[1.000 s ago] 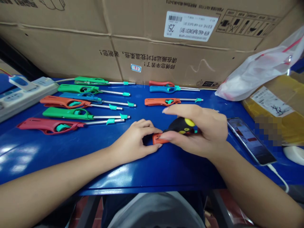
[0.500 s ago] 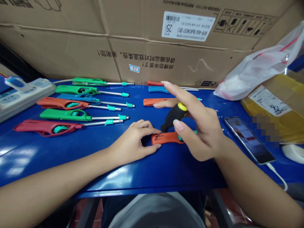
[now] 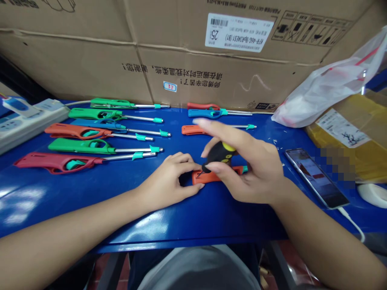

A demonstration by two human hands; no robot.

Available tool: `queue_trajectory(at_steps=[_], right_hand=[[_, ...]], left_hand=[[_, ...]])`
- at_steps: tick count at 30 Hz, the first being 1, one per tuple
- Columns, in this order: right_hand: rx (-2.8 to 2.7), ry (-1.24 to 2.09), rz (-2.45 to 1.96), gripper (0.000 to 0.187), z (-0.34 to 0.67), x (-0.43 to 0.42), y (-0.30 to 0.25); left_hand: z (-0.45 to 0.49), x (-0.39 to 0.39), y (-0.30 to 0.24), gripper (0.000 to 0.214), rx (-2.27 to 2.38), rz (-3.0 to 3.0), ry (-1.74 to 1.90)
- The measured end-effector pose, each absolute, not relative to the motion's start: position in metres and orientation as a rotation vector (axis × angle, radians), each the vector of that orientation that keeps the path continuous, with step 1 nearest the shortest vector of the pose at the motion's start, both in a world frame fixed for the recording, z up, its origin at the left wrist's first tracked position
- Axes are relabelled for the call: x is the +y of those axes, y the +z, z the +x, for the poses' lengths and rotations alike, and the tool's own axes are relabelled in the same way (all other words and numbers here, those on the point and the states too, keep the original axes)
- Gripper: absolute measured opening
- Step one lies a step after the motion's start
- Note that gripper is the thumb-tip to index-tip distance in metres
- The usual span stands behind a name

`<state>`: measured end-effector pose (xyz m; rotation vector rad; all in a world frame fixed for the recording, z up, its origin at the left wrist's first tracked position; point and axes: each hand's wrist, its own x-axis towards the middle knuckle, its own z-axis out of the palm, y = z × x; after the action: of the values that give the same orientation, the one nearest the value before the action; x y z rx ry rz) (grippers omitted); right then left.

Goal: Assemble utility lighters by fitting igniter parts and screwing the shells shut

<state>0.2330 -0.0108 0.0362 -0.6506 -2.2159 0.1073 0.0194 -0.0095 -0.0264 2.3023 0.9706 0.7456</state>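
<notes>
An orange gas lighter (image 3: 208,177) lies flat on the blue table in front of me. My left hand (image 3: 173,177) pinches its butt end between thumb and fingers. In my right hand (image 3: 254,165) is a screwdriver (image 3: 216,156) with a black and yellow handle, its thin shaft reaching down to the lighter's handle near the left fingertips. The thumb presses on the grip while the index finger is stretched out above. My right hand covers part of the lighter's trigger and nozzle; the exact contact of the screwdriver tip is hard to make out.
Several lighters, including a dark red one (image 3: 57,161), lie in a column at left beside a white power strip (image 3: 30,121). More lie behind my hands, one orange (image 3: 193,129). A cardboard box (image 3: 169,52) walls the back. A phone (image 3: 316,177) charges at right.
My right hand has shifted slightly left, and its index finger and thumb have moved left around the screwdriver handle, which leans lower. My left hand stays on the orange gas lighter.
</notes>
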Motion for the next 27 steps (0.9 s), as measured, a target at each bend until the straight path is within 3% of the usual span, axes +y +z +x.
queue_trajectory(at_steps=[4,9,14,20,25,27], right_hand=[[-2.153,-0.053,-0.648,0.04,0.2336,-0.0087,0.0358],[-2.241,0.186,-0.661,0.052,0.2383,-0.0096,0.0371],[-2.176,-0.096,-0.632,0.038,0.2352,-0.0084,0.0347],[-2.268,0.255,-0.683,0.053,0.2383,-0.0101,0.0346],[-2.193,-0.076,-0.635,0.044,0.2366,-0.0084,0.0325],[-2.22,-0.016,-0.613,0.049,0.2359,-0.0091,0.033]], left_hand=[[0.0184,-0.0089,-0.0271,0.019,0.967,2.318,0.733],[0.0177,-0.0088,-0.0259,0.02,0.956,2.307,0.725],[0.0187,-0.01,-0.0248,0.013,0.968,2.32,0.731],[0.0184,-0.0098,-0.0259,0.022,0.973,2.311,0.723],[0.0183,-0.0091,-0.0259,0.016,0.974,2.296,0.699],[0.0185,-0.0091,-0.0255,0.016,0.978,2.3,0.699]])
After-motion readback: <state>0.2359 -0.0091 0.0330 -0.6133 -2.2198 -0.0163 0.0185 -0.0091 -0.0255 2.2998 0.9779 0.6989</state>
